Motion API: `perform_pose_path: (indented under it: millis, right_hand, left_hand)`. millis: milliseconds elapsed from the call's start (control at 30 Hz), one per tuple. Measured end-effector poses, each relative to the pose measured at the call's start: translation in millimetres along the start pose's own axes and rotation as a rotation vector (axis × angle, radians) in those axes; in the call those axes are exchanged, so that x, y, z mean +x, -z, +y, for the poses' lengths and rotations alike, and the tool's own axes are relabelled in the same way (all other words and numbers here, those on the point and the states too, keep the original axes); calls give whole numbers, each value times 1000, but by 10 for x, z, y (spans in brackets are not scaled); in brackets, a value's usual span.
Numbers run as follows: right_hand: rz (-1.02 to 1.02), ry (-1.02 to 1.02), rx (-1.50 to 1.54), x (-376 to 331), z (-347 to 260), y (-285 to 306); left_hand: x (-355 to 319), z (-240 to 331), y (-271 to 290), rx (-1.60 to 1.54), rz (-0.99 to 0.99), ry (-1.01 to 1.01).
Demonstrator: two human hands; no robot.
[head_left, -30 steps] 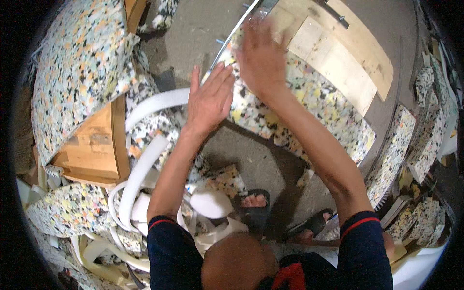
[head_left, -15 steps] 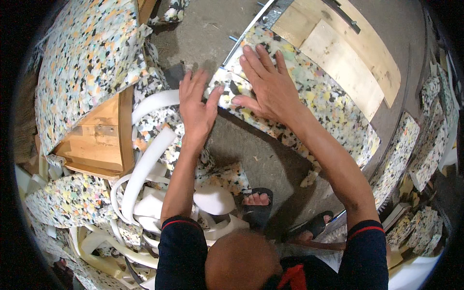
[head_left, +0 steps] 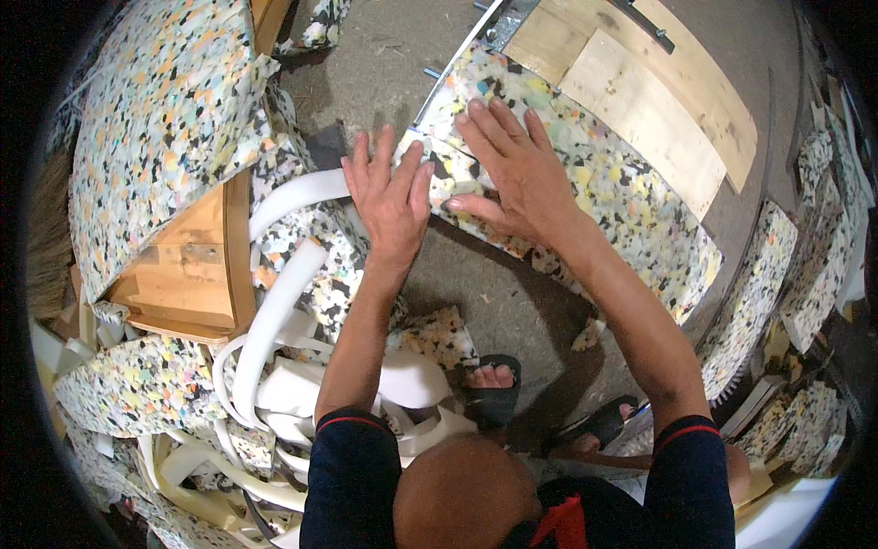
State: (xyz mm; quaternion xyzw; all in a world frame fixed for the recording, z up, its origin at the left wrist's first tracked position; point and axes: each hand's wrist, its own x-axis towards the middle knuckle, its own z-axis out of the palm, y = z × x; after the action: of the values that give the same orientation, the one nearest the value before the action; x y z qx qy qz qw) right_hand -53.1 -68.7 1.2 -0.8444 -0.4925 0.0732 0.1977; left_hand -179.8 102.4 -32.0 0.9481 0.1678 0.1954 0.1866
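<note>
A speckled foam sheet (head_left: 622,192) in white, yellow and black lies across a low wooden frame. My right hand (head_left: 517,174) rests flat on the sheet near its left end, fingers spread and thumb out to the side. Beside it, my left hand (head_left: 391,188) is at the sheet's left corner, with its fingers stretched out. Whether the left palm presses on the foam edge or hovers by it, I cannot tell. A seam runs across the foam between the two hands. Neither hand holds anything.
Bare plywood panels (head_left: 640,101) lie beyond the foam sheet. A foam-covered wooden frame (head_left: 178,284) stands at the left. Curved white foam strips (head_left: 274,329) and speckled offcuts (head_left: 137,380) pile up at lower left. More foam pieces (head_left: 754,284) line the right side.
My left hand has shifted right, closer to the foam's corner. My right hand has stayed flat on the sheet, moving only slightly.
</note>
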Motion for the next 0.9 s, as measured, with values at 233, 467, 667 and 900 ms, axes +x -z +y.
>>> perform_pose_path:
  millis: [233, 467, 667, 900]
  right_hand:
    - [215, -70, -110, 180, -223, -167]
    - [21, -233, 430, 369, 153, 264]
    - [-21, -162, 286, -429, 429, 562]
    - [12, -41, -109, -794, 121, 95]
  left_hand:
    - [-48, -66, -26, -108, 25, -45]
    - [82, -22, 60, -7, 17, -101]
    - [173, 241, 128, -47, -206, -389]
    - [372, 329, 9, -135, -319, -444]
